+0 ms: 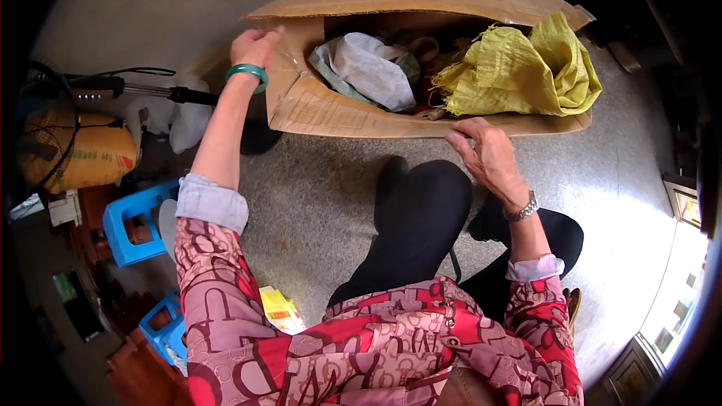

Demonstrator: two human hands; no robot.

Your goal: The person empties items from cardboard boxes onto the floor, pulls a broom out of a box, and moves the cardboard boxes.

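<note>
In front of my legs an open cardboard box (338, 120) lies on the floor. My left hand (254, 50), with a green bangle at its wrist, has its fingers bent over the box's left edge. At the front edge, my right hand (489, 156) has its fingers curled against the cardboard rim; a metal watch is on that wrist. Inside the box is a crumpled white bag (368, 68). To the right a yellow woven sack (526, 71) bulges over the rim. Other contents between them are dark and hard to make out.
On the left are a blue plastic stool (124, 225), a filled orange-yellow sack (90, 152) and a white plastic bag (189, 124). A yellow packet (280, 310) lies beside my left sleeve. A wall stands behind the box.
</note>
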